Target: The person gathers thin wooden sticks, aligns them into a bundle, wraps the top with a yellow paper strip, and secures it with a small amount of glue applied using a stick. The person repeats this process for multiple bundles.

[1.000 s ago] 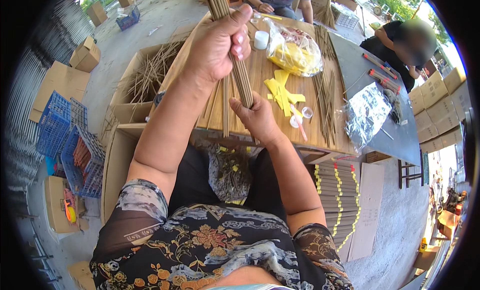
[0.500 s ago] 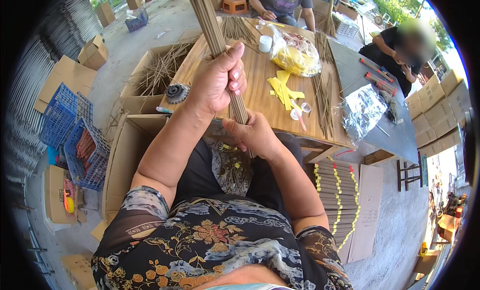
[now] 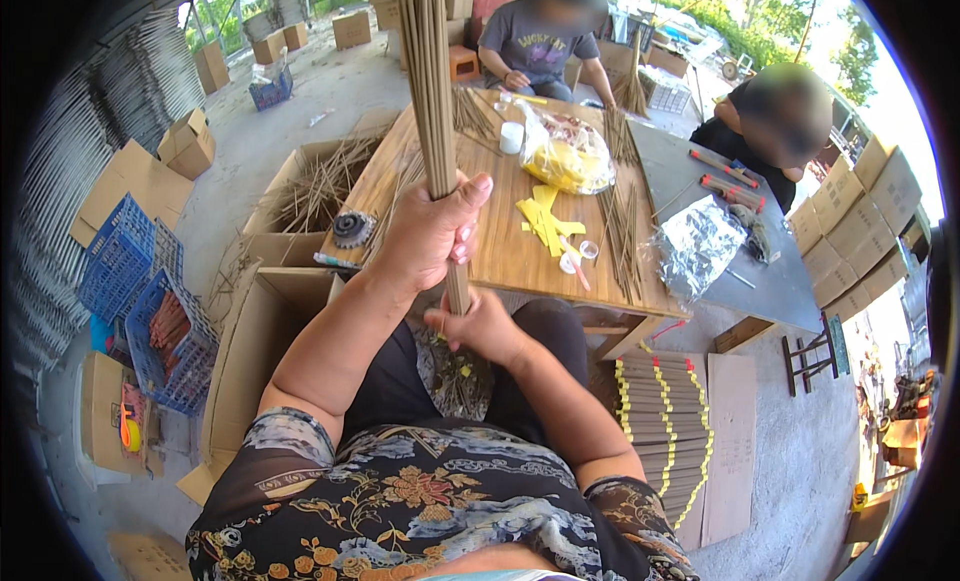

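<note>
A long bundle of thin brown sticks (image 3: pixel 430 101) stands nearly upright in front of me. My left hand (image 3: pixel 432 226) wraps round its middle, thumb on the right side. Lower down, my right hand (image 3: pixel 480 326) is closed round the bottom end, which its fingers partly hide. Beyond the bundle is a wooden table (image 3: pixel 500 251). On it lie yellow strips (image 3: pixel 545 219), loose brown sticks (image 3: pixel 622 211), a clear bag with yellow pieces (image 3: pixel 568 166), a white jar (image 3: pixel 511 137) and a dark round toothed part (image 3: pixel 352 229).
An open cardboard box (image 3: pixel 265 331) stands at my left, and a box of sticks (image 3: pixel 320 186) behind it. Blue crates (image 3: pixel 175 351) are farther left. Bundles with yellow bands (image 3: pixel 660 431) lie on the floor at right. Two people sit beyond the wooden table and a grey table (image 3: pixel 770 266).
The bundle has turned more upright, and both hands have come slightly lower with it. The view has tilted up, showing more of the two people. My grip on the bundle remains.
</note>
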A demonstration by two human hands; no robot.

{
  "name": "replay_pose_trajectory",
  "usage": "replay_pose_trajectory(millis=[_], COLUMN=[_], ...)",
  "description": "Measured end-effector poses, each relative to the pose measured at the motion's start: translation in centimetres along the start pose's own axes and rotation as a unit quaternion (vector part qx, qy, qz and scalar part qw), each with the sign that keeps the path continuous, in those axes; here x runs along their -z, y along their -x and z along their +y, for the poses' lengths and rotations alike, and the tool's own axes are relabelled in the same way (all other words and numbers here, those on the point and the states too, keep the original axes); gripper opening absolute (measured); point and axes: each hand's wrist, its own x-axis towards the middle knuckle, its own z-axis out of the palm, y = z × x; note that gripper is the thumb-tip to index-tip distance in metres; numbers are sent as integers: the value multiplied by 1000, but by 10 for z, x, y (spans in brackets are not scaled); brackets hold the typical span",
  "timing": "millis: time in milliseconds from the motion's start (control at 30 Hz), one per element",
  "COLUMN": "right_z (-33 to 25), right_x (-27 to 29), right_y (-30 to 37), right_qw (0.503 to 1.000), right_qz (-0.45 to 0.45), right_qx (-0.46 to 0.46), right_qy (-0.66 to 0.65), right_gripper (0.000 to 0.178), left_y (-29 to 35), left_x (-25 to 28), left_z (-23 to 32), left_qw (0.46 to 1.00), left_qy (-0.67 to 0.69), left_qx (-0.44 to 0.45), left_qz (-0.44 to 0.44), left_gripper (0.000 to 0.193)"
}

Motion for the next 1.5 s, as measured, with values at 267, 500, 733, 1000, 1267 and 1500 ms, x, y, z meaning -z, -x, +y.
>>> replay_pose_trajectory(millis=[267,500,733,1000,1267,1500], right_z=[-4,-83,-67,-66,-59,-60], right_x=[42,10,-12,-18,-19,-7], right_y=[8,12,17,10,1,3], right_qw=[992,959,921,920,896,898], right_qz=[87,11,-42,144,254,167], right_qx=[90,245,195,161,199,142], right_qy=[26,-139,-335,-328,-305,-383], right_gripper=[25,38,29,34,23,25], left_y=[18,53,73,58,67,63], left_x=[15,9,20,40,22,31], left_z=[9,-6,-12,-32,-77,-59], left_qw=[991,939,926,925,866,942], left_qy=[-123,-302,-145,-185,-490,-258], left_qx=[41,135,269,242,-84,182], left_qz=[-34,-98,-222,-228,54,-111], left_gripper=[26,13,12,15,22,16])
